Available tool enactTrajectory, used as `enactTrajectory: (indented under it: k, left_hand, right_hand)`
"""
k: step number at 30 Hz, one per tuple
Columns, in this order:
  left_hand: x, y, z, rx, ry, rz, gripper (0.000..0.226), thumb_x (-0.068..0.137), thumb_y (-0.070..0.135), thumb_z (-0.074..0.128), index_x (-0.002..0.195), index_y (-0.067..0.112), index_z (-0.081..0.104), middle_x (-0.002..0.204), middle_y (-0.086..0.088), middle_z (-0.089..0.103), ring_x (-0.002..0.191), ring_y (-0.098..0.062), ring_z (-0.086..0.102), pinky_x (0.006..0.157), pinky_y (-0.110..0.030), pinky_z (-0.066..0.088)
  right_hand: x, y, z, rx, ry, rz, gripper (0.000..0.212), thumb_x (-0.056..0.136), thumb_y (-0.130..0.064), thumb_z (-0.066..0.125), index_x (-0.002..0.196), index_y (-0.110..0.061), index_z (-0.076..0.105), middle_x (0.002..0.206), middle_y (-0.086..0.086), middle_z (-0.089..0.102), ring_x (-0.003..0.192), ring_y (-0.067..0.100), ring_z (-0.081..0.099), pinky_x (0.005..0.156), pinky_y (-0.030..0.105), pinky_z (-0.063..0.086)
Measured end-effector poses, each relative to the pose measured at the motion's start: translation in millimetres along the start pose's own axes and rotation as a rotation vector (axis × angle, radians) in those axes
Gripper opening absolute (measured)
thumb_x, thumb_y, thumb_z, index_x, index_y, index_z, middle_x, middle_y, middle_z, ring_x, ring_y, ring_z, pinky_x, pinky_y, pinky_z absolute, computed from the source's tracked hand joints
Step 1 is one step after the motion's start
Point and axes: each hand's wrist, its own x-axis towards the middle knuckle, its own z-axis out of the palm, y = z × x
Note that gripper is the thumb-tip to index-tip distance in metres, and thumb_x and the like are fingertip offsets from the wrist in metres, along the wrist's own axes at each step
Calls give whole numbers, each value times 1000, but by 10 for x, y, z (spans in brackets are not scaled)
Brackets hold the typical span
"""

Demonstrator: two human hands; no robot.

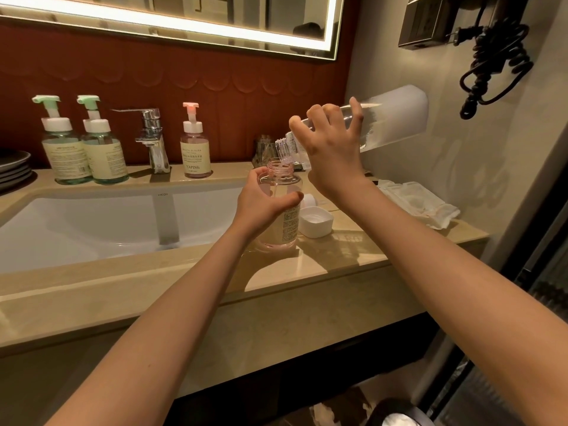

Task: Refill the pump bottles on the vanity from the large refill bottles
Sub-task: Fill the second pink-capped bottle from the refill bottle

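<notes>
Beige vanity table (353, 259) beside a sink (107, 222): my left hand (261, 204) has fingers wrapped around an open pink pump bottle (281, 210) standing there; my right hand (329, 149), fingers spread, grips a tilted clear refill bottle (387, 118), spout just above its mouth.

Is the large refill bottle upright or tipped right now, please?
Tipped. The right hand holds the large refill bottle nearly horizontal, its open neck angled down over the uncapped pump bottle.

Hotel-style bathroom, lit mirror (172, 23), sink (92, 222), faucet (152, 133), wall-mounted hairdryer (491, 56)
</notes>
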Motion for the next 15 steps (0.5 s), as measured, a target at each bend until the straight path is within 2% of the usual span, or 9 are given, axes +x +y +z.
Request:
enactTrajectory:
  k: [15]
  left_hand:
    - [-9, 8, -5, -10, -5, -4, 79, 75, 29, 77, 138, 14, 32, 140, -6, 44, 125, -20, 42, 91, -24, 35]
  right_hand:
    - [18, 8, 0, -89, 29, -64, 58, 47, -2, 79, 102, -16, 65, 100, 12, 65, 96, 33, 62, 94, 57, 40]
